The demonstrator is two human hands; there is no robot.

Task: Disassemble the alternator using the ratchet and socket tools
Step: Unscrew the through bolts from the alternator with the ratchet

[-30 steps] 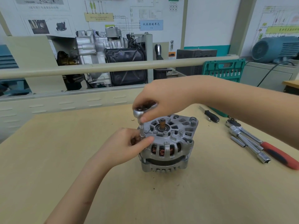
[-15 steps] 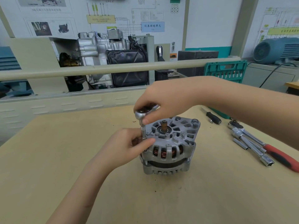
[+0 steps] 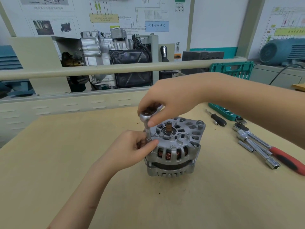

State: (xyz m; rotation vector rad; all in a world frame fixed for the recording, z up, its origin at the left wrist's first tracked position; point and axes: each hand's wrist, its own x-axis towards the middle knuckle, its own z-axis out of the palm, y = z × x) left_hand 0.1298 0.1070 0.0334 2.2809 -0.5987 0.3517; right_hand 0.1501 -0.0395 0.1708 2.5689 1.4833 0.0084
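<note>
Ratchet (image 3: 149, 113) barely moved (both hands gripping)

Alternator (image 3: 175, 146): silver-grey cast housing, copper-orange windings showing through the side slots, brown shaft stub on top, dark band round the middle. Ratchet (image 3: 147, 115): shiny chrome head, dark top. Tabletop (image 3: 66, 162): pale tan, plain, few dark specks. Spare ratchet (image 3: 280, 156): chrome shaft, red handle with black. Loose socket extensions (image 3: 257, 151): chrome. Small driver (image 3: 217, 119): black handle. Tool case (image 3: 231, 68): teal-green. Rail (image 3: 115, 68): beige. Motor (image 3: 283, 50): blue-grey. Wall posters (image 3: 115, 17): white with yellow and blue boxes.
</note>
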